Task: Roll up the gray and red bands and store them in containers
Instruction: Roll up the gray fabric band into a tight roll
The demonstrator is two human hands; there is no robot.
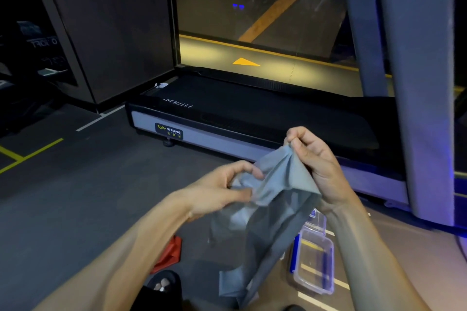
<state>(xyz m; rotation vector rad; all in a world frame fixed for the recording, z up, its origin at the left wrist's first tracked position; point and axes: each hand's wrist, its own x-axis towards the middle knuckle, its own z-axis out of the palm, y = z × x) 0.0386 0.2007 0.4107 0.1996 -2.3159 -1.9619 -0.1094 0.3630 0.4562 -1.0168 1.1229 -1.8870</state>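
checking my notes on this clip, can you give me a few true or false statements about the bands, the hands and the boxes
1. Both hands hold the gray band. True: the left hand and the right hand each pinch its upper part while the rest hangs down.
2. The red band is already in a box. False: it lies on the floor, under the left forearm.
3. The clear box on the floor holds the gray band. False: nothing shows inside it, and the band is in the hands.
4. A treadmill stands ahead of the person. True.
5. The gray band is rolled up tight. False: it hangs loose and crumpled.
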